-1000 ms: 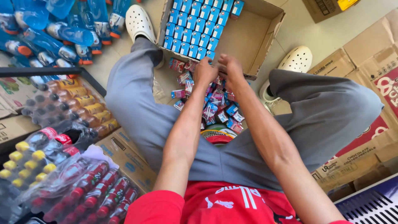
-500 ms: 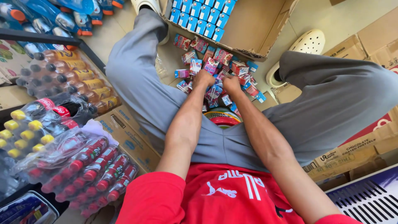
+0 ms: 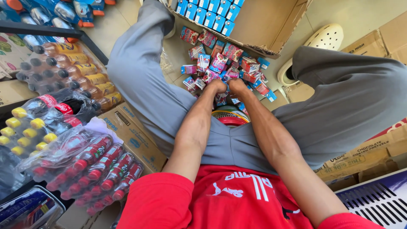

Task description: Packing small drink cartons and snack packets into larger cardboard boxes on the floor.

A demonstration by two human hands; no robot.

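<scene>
Fingers of both hands, left hand and right hand, are curling shut into the loose pile of small drink cartons on the floor between the knees; exact grip unclear. Cardboard box beyond is holding neat blue rows, part-filled. Pile cartons are lying jumbled, long axes pointing every way.

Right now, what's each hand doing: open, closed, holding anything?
Left hand: curled closed down among the small cartons on the floor; exactly what it grips cannot be told.
Right hand: likewise.
</scene>
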